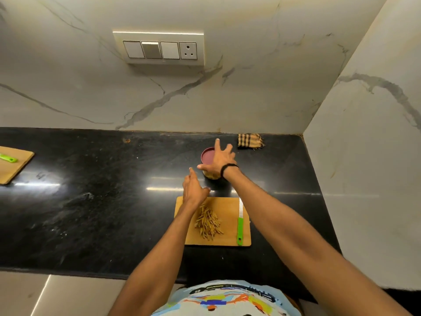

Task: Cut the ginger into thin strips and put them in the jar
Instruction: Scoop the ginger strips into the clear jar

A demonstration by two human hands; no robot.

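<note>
We log a checked cloth [250,140] at the desk's [91,201] back edge, a wall switch panel [159,50], and a second board [16,169] far left.

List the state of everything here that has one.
Jar: upright, red lid on, it seems.
Ginger strips: cut, piled on the cutting board.
Knife: lying flat on the board, unheld.
Right hand: fingers spread over the lid.
Left hand: open, holding nothing.
Cloth: folded, by the wall.
</note>
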